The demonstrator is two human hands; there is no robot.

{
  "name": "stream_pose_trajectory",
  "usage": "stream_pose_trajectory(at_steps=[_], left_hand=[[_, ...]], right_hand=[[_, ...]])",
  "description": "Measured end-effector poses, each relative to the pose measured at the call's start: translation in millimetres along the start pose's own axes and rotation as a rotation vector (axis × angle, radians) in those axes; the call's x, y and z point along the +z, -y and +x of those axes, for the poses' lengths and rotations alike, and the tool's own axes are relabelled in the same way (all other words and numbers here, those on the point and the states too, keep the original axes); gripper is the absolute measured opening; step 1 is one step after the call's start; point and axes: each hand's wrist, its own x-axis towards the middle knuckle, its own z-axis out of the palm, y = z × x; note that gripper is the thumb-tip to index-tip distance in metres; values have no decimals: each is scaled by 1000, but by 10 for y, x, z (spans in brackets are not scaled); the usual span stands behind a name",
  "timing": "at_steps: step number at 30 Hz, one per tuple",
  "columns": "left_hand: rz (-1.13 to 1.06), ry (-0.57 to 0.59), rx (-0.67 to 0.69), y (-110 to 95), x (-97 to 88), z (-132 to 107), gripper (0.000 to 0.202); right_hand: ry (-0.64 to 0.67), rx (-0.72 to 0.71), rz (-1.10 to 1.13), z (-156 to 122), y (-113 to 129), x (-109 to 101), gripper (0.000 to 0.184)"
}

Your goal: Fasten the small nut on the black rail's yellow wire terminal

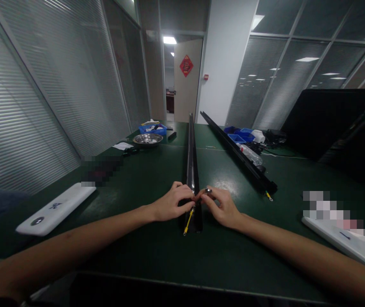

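Worktop (150, 175): dark green, running away from the wearer. A long black channel (191, 157) lies lengthwise along its middle, near end toward the wearer.

Left hand (173, 204) and right hand (222, 207) meet over the near part of this channel, one from each side. Fingers bent, tips drawn close together. Whether either grip is clenched on anything cannot be told; the detail between the fingertips is too small and partly hidden. The hands cover a short stretch of the channel. A yellow lead (188, 221) with a metal end comes out below the left fingers and slants toward the wearer.

Right of centre: second black channel (233, 147), lying obliquely, well apart from the first at the near end, closer at the far end; yellow tag (268, 195) at its near tip. Beyond its right side, a cluster of blue bins (236, 138), a clear plastic item (251, 154) and dark cables. Large black panel (336, 123) rises at far right.

Left, farther back: shiny metal bowl (138, 141) with small pale contents, blue tray (160, 132) behind it, small black block (172, 135) between bowl and first channel, white paper (123, 146) nearer the blinds.

Flanking the arms: white device (56, 209) beyond the left forearm, another white slab (345, 243) beyond the right; blurred blocks mask areas beside both.

Nothing lies across the first channel except the hands.
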Motion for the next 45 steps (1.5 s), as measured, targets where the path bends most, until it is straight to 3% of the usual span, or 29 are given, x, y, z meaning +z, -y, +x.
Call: stream_pose_trajectory(at_steps=[45], left_hand=[[-2,-9,-1,-1,-5,-4,18]], right_hand=[[-19,-1,-5,2,37,-12,21]])
